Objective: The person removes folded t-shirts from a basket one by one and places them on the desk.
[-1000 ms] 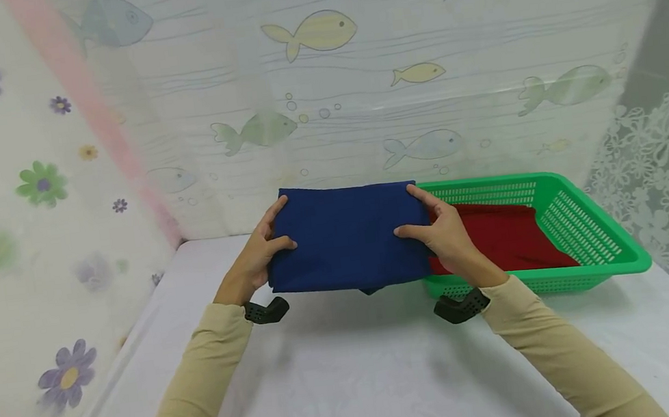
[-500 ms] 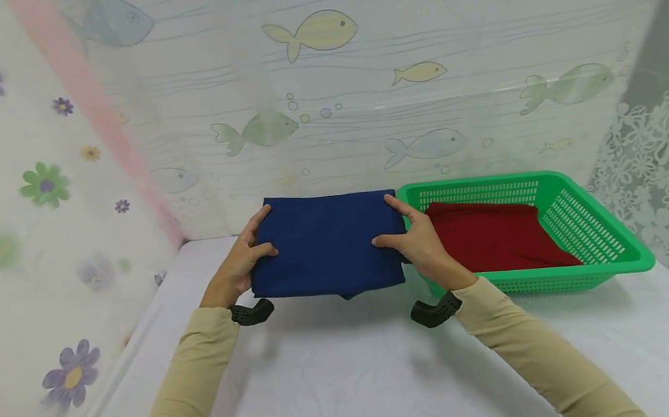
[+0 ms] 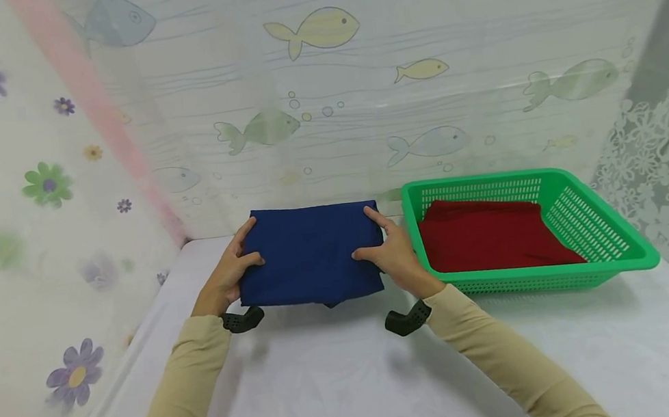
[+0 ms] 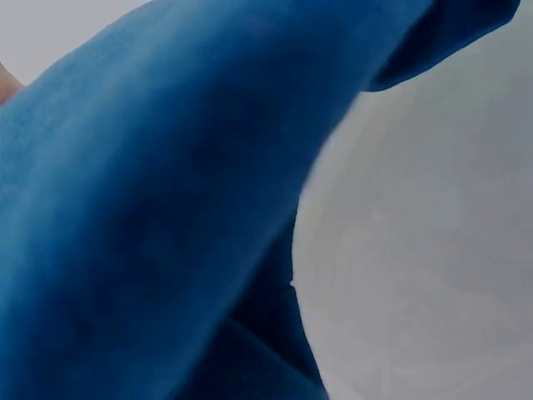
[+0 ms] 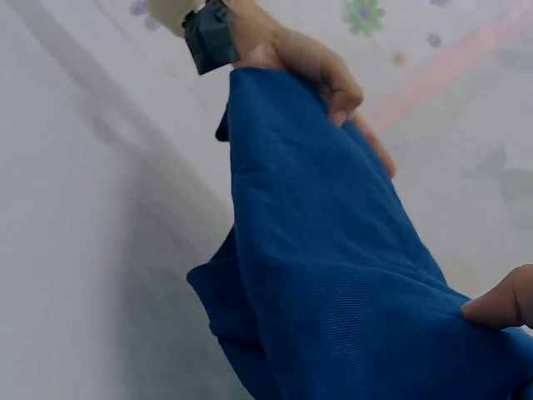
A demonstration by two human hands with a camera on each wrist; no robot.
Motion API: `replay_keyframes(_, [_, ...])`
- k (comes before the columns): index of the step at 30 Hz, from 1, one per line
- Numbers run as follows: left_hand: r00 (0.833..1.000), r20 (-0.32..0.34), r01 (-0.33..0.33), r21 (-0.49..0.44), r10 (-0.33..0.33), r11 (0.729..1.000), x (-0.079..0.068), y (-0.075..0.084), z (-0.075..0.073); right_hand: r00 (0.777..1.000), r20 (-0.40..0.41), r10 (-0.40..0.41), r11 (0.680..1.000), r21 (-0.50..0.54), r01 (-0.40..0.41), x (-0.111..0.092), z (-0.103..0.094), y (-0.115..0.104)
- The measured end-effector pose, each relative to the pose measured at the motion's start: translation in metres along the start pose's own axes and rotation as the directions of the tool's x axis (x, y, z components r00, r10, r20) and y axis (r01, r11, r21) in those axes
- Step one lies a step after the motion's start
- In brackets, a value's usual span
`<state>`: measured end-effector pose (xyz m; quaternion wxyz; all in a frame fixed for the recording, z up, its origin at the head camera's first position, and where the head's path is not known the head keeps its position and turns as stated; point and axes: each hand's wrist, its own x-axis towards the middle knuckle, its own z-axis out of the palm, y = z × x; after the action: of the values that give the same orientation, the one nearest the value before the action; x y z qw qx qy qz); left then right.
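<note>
Between my two hands a folded dark blue cloth [image 3: 309, 254] is held up above the white table, left of the basket. My left hand [image 3: 226, 270] grips its left side, thumb on the near face and index finger along the edge toward the top corner. The right side is gripped the same way by my right hand [image 3: 395, 251]. A small point of fabric hangs below the lower edge. In the right wrist view the blue cloth [image 5: 325, 225] shows loose layers underneath, and the right thumb [image 5: 500, 302] presses on it. Blue fabric [image 4: 166, 183] fills much of the left wrist view.
A green plastic basket [image 3: 622, 265] with slotted walls stands on the right of the table, close to my right hand. Inside lies a folded red cloth [image 3: 492, 235]. The white-covered table [image 3: 330, 388] meets a curtain [image 3: 322, 100] printed with fish at the back.
Both hands have moved left and slightly down with the blue cloth, away from the basket it had overlapped. More of the basket and red cloth now shows.
</note>
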<state>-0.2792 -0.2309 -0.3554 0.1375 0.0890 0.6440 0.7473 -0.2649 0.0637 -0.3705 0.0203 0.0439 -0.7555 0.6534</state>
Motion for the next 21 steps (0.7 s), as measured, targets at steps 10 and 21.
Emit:
replay_keyframes(10, [0.997, -0.069, 0.029, -0.008, -0.029, 1.0, 0.008, -0.021, -0.022, 0.998, 0.016, 0.06, 0.998, -0.013, -0.059, 0.011, 0.018, 0.016])
replay_keyframes(21, [0.992, -0.117, 0.049, 0.019, -0.047, 0.999, 0.025, -0.035, -0.033, 0.988, 0.043, 0.151, 0.988, 0.022, -0.152, 0.029, 0.02, 0.031])
